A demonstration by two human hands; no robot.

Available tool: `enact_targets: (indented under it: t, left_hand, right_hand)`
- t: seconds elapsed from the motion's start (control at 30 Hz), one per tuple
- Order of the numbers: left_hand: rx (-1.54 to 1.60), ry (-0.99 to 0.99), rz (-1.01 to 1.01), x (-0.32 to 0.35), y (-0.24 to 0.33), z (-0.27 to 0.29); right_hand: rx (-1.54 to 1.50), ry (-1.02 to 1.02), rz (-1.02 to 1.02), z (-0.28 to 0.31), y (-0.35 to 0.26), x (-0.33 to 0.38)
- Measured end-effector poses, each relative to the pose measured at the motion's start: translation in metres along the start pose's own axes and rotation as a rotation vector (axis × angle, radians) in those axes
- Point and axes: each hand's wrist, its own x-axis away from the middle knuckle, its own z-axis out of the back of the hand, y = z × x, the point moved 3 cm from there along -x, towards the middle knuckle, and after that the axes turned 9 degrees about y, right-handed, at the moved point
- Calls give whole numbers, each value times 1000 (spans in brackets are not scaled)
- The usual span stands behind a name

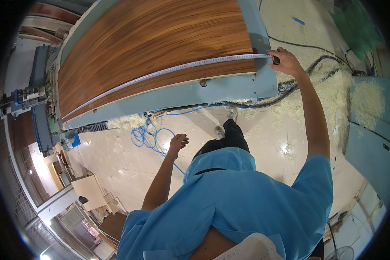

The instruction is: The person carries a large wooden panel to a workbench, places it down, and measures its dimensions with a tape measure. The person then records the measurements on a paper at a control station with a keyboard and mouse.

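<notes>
In the head view, a brown wood-grain panel (pixel 169 34) lay on a grey-blue machine bed (pixel 266 82). The long white blade (pixel 177 68) of a tape measure stretched across the panel, near its front edge. The right hand (pixel 289 63) grasped the tape's dark case (pixel 276 60) beyond the bed's right edge. The left hand (pixel 177 144) hung with loosely curled, released fingers above the pale tiled floor (pixel 104 156), near coiled blue hose (pixel 144 136). Pale yellowish shavings (pixel 327 102) littered the right side.
</notes>
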Motion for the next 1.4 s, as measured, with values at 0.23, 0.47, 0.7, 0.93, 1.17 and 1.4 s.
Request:
enact_targets:
  t: [0.23, 0.47, 0.7, 0.93, 1.17, 1.4]
  left_hand:
    - [149, 50, -64, 4, -31, 11]
    - [260, 125, 95, 32, -162, 19]
    - [225, 277, 302, 80, -261, 24]
    - [483, 264, 212, 85, -230, -24]
    - [404, 143, -107, 88, -132, -54]
    - [447, 233, 2, 124, -231, -49]
  right_hand:
    - [132, 11, -30, -8, -1, 1]
    - [203, -21, -89, -10, 3, 4]
    - [218, -31, -37, -10, 3, -1]
    - [192, -61, -55, -5, -1, 5]
    - [202, -6, -66, -6, -8, 11]
    - [300, 39, -26, -14, 5, 3]
